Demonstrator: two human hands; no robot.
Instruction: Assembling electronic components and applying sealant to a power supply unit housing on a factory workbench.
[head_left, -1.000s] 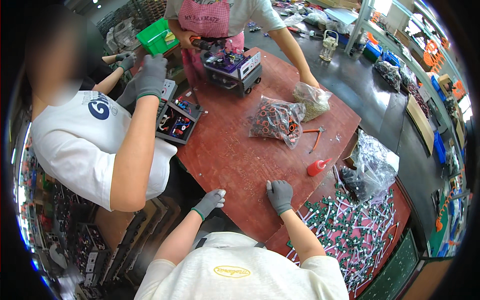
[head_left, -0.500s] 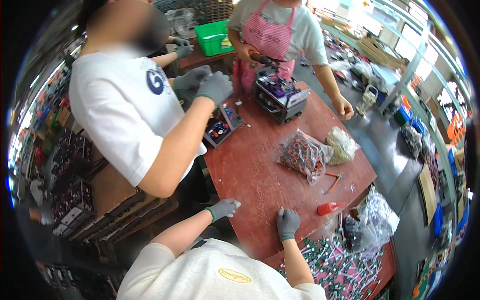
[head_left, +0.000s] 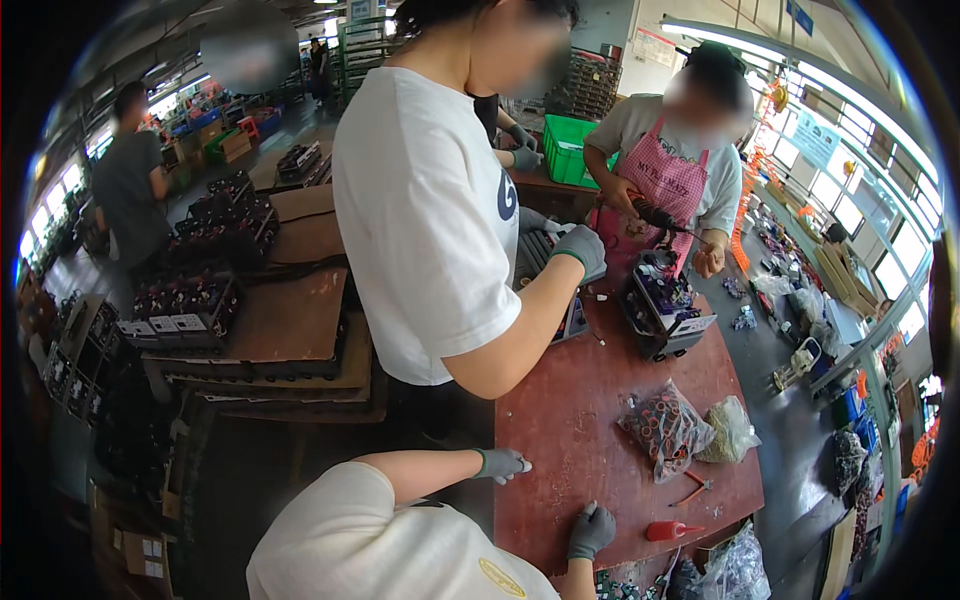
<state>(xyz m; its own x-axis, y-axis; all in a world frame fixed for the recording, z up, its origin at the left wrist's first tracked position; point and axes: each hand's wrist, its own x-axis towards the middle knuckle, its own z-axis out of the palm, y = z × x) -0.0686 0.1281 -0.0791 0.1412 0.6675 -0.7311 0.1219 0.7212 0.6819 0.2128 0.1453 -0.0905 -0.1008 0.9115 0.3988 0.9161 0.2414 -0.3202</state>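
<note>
My left hand [head_left: 503, 465], in a grey glove, rests on the left edge of the red-brown table [head_left: 560, 430], fingers stretched over the surface with nothing visible in them. On the near part of the tabletop, my right hand [head_left: 592, 530], gloved alike, is curled into a loose fist; no object shows in it. Closest to that hand lies a red squeeze bottle [head_left: 672, 530] with a pointed nozzle. Beyond the bottle are orange-handled pliers [head_left: 692, 488], a clear bag of black and orange rings [head_left: 668, 430] and a bag of pale small parts [head_left: 728, 430].
A co-worker in white [head_left: 430, 220] stands at the left, gloved hands on a grey ridged part [head_left: 540, 255]. Across the table, another in a pink apron [head_left: 660, 175] holds a power screwdriver [head_left: 650, 210] near an open electronic unit [head_left: 662, 305]. Wired parts [head_left: 630, 585] lie at the near edge.
The view has swung left and up. My hands stay on the table. The white-shirted co-worker now handles a grey ridged part; the other's screwdriver has lifted off the unit.
</note>
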